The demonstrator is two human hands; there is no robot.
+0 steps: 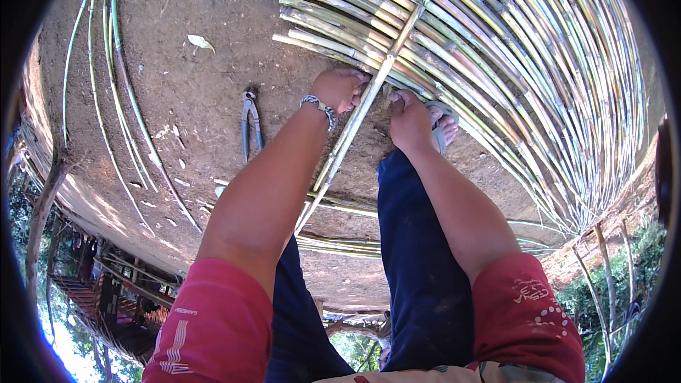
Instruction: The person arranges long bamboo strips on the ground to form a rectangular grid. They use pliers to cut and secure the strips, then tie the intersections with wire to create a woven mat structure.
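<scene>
A row of long bamboo poles (489, 50) lies side by side on the ground. Across them runs a split bamboo crosspiece (363, 105), which slants down toward my legs. On its left, by the nearest pole, my left hand (338, 90) has its fingers curled inward, with a braided bracelet (319, 108) at the wrist. Just right of the crosspiece my right hand (411, 120) is closed in a pinch, beside my sandalled foot (445, 128). Whatever the fingertips of either hand hold is too small or hidden to make out.
Pincers (250, 122) with dark handles lie on the dirt left of my left forearm. Thin green bamboo strips (128, 110) stretch along the ground at far left. More strips (340, 245) lie between and behind my legs. A dry leaf (201, 42) rests near the poles' ends.
</scene>
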